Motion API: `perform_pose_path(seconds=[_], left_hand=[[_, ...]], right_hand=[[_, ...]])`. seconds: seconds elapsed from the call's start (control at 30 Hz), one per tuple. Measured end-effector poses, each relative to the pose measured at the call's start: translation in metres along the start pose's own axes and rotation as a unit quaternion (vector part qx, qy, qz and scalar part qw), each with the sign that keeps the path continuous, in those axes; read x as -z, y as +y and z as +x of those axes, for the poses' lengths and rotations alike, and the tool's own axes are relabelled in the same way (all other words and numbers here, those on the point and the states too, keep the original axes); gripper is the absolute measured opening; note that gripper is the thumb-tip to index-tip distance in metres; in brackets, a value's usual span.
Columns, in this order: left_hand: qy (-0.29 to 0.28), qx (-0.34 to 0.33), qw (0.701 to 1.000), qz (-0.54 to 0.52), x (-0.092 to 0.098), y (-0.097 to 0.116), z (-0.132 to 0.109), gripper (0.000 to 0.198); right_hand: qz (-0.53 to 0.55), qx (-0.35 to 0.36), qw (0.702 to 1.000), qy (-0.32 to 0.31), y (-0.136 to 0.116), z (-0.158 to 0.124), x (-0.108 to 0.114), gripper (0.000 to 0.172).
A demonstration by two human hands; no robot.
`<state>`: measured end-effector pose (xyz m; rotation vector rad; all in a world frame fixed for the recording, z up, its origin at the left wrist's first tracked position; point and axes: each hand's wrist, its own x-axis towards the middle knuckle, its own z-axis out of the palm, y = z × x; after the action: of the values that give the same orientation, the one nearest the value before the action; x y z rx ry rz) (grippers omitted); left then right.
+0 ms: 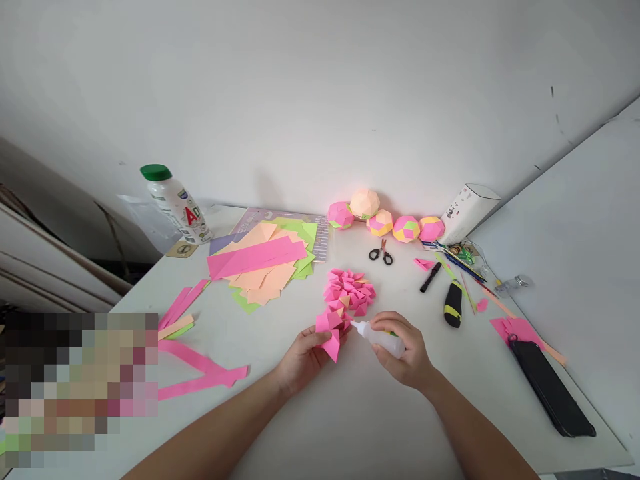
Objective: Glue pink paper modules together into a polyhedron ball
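Observation:
My left hand (303, 360) is closed on a folded pink paper piece (329, 333), its thumb lying across the paper. In my right hand (407, 357) is a clear glue bottle (384, 339), tipped to the left. The white nozzle points at the folded paper; whether it touches cannot be made out. Just beyond lies a heap of small folded pink paper pieces (350, 290), with a few peach ones among them. Part of the heap's near edge is hidden behind the held paper.
Paper sheets (260, 263) lie left of centre, pink strips (200, 380) nearer. A white bottle with a green cap (177, 207) stands back left. Several paper balls (380, 222) line the wall near scissors (381, 253). At right are a cutter (453, 305) and black pouch (550, 387).

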<state>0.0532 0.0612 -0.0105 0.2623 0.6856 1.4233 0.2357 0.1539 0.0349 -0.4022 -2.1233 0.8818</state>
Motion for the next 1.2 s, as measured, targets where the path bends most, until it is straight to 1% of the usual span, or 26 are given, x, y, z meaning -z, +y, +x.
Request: perform_pose_path(seconds=[0.07, 0.2, 0.47, 0.6, 0.77, 1.03, 1.2], left_hand=[[0.001, -0.002, 1.000, 0.004, 0.0003, -0.0004, 0.0000, 0.027], [0.020, -0.001, 1.000, 0.010, -0.0006, 0.0004, -0.0006, 0.025], [0.021, 0.000, 1.000, 0.005, -0.0055, 0.0024, -0.0012, 0.022], [0.020, 0.003, 1.000, 0.003, -0.0047, 0.0016, -0.0007, 0.024], [0.027, 0.004, 1.000, 0.007, -0.0033, 0.0014, -0.0007, 0.022], [0.020, 0.002, 1.000, 0.010, -0.0057, 0.0028, -0.0011, 0.023], [0.009, -0.001, 1.000, 0.008, -0.0032, 0.0009, -0.0002, 0.022]], right_hand=[[0.006, 0.005, 1.000, -0.005, -0.0009, 0.0002, -0.0005, 0.026], [0.017, 0.016, 1.000, -0.014, -0.0024, 0.0004, -0.0016, 0.027], [0.024, 0.020, 0.999, -0.016, -0.0006, -0.0015, -0.0015, 0.031], [0.013, 0.024, 1.000, -0.010, -0.0008, -0.0011, -0.0014, 0.029], [0.021, 0.026, 0.999, -0.022, -0.0005, -0.0005, -0.0010, 0.030], [0.025, 0.026, 0.999, -0.025, 0.0000, -0.0012, -0.0011, 0.031], [0.015, 0.021, 0.999, -0.019, -0.0012, -0.0001, -0.0007, 0.030]])
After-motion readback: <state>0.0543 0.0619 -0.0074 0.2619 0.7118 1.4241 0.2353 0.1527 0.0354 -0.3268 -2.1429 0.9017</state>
